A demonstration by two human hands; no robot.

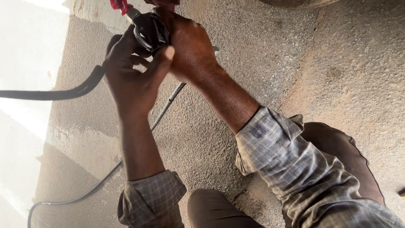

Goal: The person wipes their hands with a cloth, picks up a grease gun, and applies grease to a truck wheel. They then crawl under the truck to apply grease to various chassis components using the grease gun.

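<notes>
Both my hands are raised at the top of the view around a black rounded tool head [150, 29] with a red part [120, 6] above it. My left hand [131, 75] cups the black head from below and from the left, thumb up against it. My right hand [190, 46] wraps over its right side. A thick black hose [63, 92] runs from the tool off to the left. Most of the tool is hidden by my fingers.
Rough concrete ground [329, 71] fills the view. A thin grey cable [162, 112] trails down and loops to the lower left. My knees in brown trousers [211, 209] are at the bottom. Bright sunlight washes out the left edge.
</notes>
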